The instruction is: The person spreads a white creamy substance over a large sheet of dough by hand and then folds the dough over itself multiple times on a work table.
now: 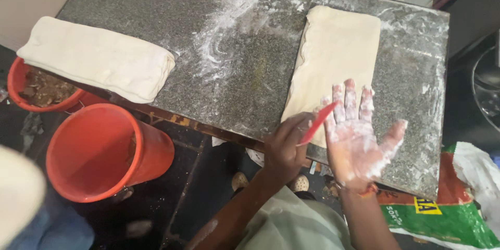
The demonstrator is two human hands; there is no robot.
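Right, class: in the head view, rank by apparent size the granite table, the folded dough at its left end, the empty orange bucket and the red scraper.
1. Granite table
2. Folded dough and orange bucket: alike, and the bucket sits nearer the camera, so unranked
3. Red scraper, in the left hand

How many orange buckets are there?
2. One big orange bucket stands on the floor left of the table. A smaller orange bucket sits farther left, partly hidden under the folded dough.
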